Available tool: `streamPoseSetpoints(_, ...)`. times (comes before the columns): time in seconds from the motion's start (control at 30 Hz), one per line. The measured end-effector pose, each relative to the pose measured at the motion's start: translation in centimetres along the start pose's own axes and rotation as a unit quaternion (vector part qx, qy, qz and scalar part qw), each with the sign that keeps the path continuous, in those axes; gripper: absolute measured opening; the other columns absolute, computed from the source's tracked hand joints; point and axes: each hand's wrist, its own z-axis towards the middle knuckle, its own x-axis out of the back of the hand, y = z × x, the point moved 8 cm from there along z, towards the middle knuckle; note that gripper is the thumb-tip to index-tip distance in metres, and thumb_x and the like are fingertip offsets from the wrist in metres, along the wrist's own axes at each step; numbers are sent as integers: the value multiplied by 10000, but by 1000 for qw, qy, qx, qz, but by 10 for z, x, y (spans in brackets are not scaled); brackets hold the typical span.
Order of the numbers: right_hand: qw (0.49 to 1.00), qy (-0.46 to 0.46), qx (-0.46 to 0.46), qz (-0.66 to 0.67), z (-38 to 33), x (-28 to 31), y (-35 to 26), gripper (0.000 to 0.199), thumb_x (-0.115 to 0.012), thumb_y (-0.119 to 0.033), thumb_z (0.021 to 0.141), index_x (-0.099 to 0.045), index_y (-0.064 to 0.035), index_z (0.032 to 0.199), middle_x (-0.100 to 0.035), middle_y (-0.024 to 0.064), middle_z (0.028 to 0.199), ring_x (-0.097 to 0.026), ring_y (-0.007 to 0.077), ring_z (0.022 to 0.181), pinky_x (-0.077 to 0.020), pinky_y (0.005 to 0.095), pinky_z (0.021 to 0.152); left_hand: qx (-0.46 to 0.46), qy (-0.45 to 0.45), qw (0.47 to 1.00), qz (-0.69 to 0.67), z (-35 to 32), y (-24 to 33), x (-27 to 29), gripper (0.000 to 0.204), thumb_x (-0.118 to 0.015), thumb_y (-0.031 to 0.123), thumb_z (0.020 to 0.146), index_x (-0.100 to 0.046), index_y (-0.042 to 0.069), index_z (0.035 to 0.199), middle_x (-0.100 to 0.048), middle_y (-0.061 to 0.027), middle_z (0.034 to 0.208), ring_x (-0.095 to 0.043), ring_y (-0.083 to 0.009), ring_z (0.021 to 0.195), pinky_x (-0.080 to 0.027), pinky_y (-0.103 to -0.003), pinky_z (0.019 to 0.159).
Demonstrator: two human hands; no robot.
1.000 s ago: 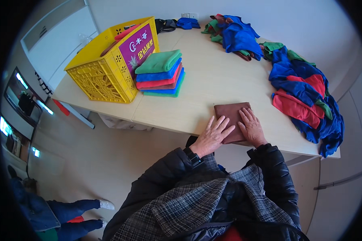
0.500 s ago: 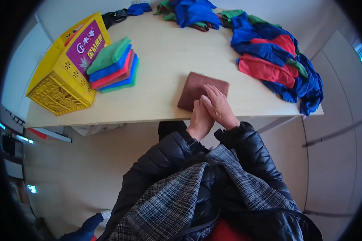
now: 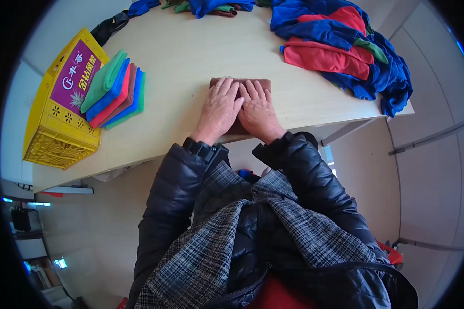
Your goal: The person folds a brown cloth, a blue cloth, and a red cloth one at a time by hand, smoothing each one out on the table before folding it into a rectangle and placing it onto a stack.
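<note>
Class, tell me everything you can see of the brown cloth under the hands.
The brown cloth looks like soft fabric, folded into a roughly rectangular pad lying flat on the table at its near edge. The left hand and right hand rest on it side by side, hiding most of it; its far corners show.

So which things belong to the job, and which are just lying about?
Seemingly belonging:
brown folded cloth under left fingers and right fingers
stack of folded cloths
heap of loose cloths
yellow crate, perhaps

Probably lying about:
black item, back left
blue item beside it
</note>
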Motion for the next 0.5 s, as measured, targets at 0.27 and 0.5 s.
streamPoseSetpoints(0.27, 996, -60, -66, 11, -1, 0, 27, 648, -516, -387, 938, -431, 8, 1445, -393, 187, 1520, -299, 363, 1449, -288, 557, 1133, 50, -82, 994, 59, -4, -24, -42, 635, -367, 507, 1030, -392, 87, 1505, -316, -124, 1591, -237, -297, 1487, -179, -462, 1201)
streamPoseSetpoints(0.5, 995, -63, -77, -1, -14, 7, 45, 616, -489, -382, 975, -428, 16, 1442, -375, 179, 1542, -321, 349, 1437, -271, 497, 1155, 161, -120, 978, 59, -6, -44, -35, 673, -378, 519, 1015, -331, 88, 1530, -281, -121, 1606, -226, -313, 1493, -180, -545, 1190)
